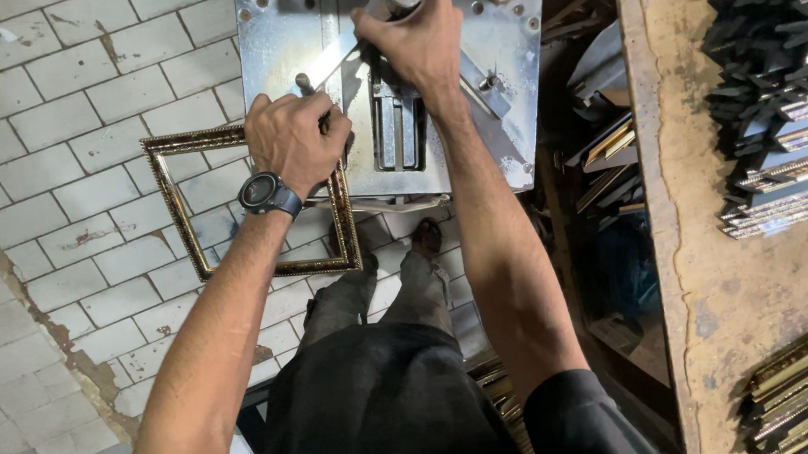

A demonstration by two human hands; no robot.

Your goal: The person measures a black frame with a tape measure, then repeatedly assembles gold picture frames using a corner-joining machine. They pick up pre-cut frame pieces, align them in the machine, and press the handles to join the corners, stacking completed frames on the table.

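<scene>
A small gold ornate picture frame (181, 209) juts off the left side of a metal joining machine (509, 108), with one corner resting on its plate. My left hand (294, 140), with a dark wristwatch, grips the frame's upper right corner at the machine's edge. My right hand (416, 39) is closed around the machine's upright handle near the top centre. The frame's held corner is hidden under my left hand.
White tiled floor (66, 201) lies below at the left. A worn wooden bench (705, 265) on the right carries stacks of dark and gold moulding pieces (779, 92). More frame strips (605, 149) stand between machine and bench. My legs and feet (398, 274) are below the machine.
</scene>
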